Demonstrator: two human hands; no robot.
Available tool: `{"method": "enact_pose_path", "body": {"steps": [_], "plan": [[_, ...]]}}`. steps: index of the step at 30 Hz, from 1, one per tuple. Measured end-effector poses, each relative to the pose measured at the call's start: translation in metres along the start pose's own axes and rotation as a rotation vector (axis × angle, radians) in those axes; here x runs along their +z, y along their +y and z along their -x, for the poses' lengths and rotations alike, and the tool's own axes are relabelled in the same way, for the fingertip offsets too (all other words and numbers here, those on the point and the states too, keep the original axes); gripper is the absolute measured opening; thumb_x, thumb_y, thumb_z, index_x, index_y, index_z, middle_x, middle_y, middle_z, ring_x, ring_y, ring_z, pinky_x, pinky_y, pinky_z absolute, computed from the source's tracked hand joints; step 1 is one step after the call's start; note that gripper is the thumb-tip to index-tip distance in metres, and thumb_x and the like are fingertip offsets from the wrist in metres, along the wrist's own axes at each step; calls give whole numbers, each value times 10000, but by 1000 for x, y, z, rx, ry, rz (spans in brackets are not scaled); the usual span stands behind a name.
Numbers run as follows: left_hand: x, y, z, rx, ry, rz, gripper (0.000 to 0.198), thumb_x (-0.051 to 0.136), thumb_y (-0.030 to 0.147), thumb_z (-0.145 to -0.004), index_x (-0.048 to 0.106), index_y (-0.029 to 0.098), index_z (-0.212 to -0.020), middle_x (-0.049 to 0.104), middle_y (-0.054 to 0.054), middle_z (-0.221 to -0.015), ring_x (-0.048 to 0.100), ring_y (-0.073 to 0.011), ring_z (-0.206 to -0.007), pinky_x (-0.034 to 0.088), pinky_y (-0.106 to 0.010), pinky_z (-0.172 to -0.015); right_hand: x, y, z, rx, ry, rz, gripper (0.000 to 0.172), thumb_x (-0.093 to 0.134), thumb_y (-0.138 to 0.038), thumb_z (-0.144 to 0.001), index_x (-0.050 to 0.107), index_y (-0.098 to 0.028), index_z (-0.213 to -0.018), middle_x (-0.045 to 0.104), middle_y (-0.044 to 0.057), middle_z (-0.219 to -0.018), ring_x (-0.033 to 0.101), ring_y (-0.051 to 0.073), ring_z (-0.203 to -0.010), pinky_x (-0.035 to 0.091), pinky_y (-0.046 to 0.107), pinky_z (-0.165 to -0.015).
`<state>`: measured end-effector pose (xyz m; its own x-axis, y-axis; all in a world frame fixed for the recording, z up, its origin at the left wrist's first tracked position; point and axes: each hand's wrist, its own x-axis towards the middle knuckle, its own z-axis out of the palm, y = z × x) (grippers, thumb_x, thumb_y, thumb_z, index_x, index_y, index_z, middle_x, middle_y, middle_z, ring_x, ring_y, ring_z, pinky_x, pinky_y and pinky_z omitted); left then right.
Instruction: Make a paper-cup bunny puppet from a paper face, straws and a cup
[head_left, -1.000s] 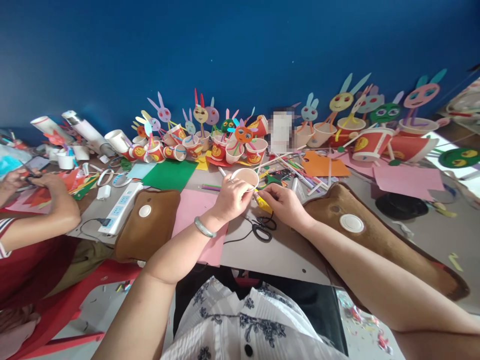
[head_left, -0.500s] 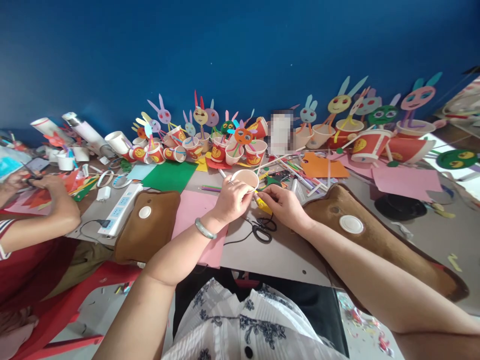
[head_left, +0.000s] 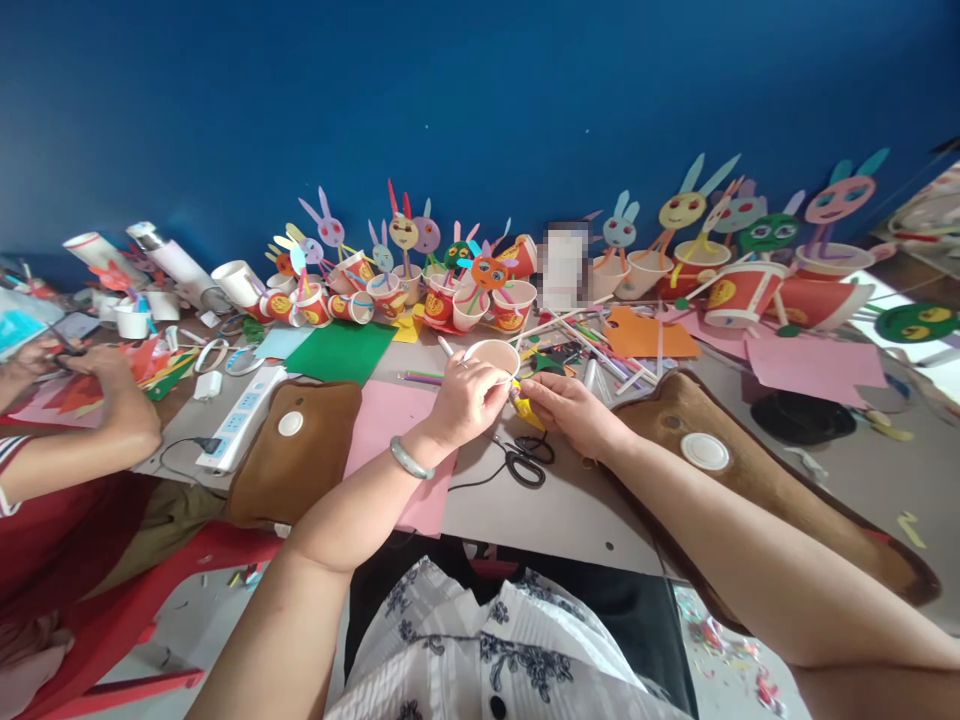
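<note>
My left hand [head_left: 471, 402] is closed around a paper cup [head_left: 493, 353], its pale open mouth tilted up. A white stick-like end [head_left: 445, 346] shows beside the left fingers; whether they hold it is unclear. Close to the cup's lower right side, my right hand [head_left: 571, 410] has its thumb and fingers pinched together, almost meeting the left thumb. What the pinch holds, if anything, is too small to make out. Below the hands is a small yellow piece [head_left: 529, 414]. Black-handled scissors [head_left: 526, 470] lie on the table just under it.
Paper cups with rabbit figures [head_left: 403, 234] line the blue wall. Brown cushion-like pads [head_left: 300, 450] lie on both sides. Pink paper [head_left: 390, 440], green paper [head_left: 337, 350], orange paper [head_left: 651, 332] and a power strip [head_left: 244, 415] are around. At left, another person's hands [head_left: 97, 365] work with paper.
My right hand has shifted slightly left and its fingertips have come closer to the cup and left thumb. The left hand keeps its hold on the cup.
</note>
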<state>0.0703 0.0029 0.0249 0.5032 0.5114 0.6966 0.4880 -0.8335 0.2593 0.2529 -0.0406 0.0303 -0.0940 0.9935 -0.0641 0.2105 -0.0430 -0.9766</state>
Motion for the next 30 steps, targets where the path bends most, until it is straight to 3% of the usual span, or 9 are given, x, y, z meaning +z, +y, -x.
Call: {"method": "enact_pose_path", "body": {"steps": [3,8,12,21,27,30], "plan": [[-1,1,0,8,-11,3,207,499,190,-973,562,199,-776,655,17,-720,601,-155,-736,396,-369,-956,0,1,0,-54,71,43,556,670,-737,-742,543,-196,-714,419,-51,-557,310,91,-512,241,252,-477],[-2,1,0,-14,-25,4,221,491,211,-980,561,201,-770,660,8,-736,605,-160,-754,399,-380,-972,0,1,1,-47,0,-33,529,613,-726,-802,544,-205,-739,390,-62,-536,288,94,-492,241,255,-469],[0,0,1,3,-59,-13,220,486,203,-983,576,200,-782,659,9,-733,609,-161,-757,386,-393,-997,1,-2,1,-185,153,180,532,648,-705,-785,568,-188,-690,482,-22,-589,377,115,-573,294,261,-515],[0,1,0,6,-18,-8,185,510,177,-962,580,198,-792,670,12,-747,604,-157,-756,391,-378,-980,2,0,4,-27,29,-30,533,619,-727,-803,532,-205,-737,399,-69,-518,294,86,-474,217,249,-456],[0,0,0,-1,-35,-17,199,514,211,-974,574,197,-784,671,12,-735,608,-159,-747,400,-393,-973,2,0,3,-169,173,212,508,631,-680,-810,585,-182,-719,510,-13,-609,399,120,-585,298,261,-522],[0,1,1,-2,-23,-14,207,509,222,-980,566,199,-782,667,9,-737,615,-161,-754,416,-409,-974,2,0,3,-168,167,199,500,616,-677,-824,583,-187,-731,484,-23,-585,382,119,-569,288,263,-511]]}}
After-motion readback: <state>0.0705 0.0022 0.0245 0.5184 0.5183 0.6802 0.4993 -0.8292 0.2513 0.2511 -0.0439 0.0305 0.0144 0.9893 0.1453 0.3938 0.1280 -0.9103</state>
